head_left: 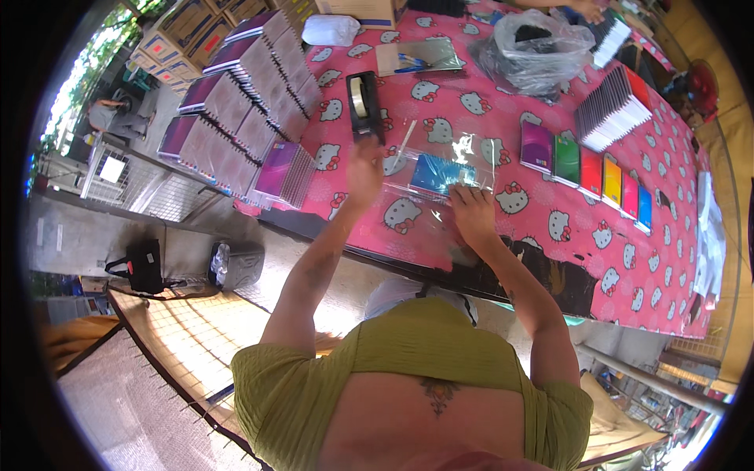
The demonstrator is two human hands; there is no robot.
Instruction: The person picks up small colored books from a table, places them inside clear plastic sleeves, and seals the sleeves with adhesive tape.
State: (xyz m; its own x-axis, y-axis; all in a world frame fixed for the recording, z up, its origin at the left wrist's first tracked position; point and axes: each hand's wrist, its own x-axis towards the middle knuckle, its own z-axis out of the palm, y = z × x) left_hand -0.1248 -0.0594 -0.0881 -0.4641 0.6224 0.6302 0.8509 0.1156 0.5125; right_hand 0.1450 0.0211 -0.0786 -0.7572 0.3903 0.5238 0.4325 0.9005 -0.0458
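A blue notebook (441, 174) lies under clear plastic film (487, 153) on the table in front of me. My right hand (473, 213) rests on its near right corner, fingers laid out over the film. Beyond and to the left stands a black tape dispenser (369, 118) with a roll of tape (359, 96) in it. My left hand (364, 169) is at the dispenser's near end. Its fingers are blurred, so their grip and any tape in them do not show clearly.
Stacked spiral notebooks (255, 102) stand at the left. Colored notebooks (567, 159) lie fanned at the right, before an upright stack (613, 110). Farther back are a plastic bag (534, 51) and a clear packet with pens (416, 59). Another person's hand (587, 9) shows at the far edge.
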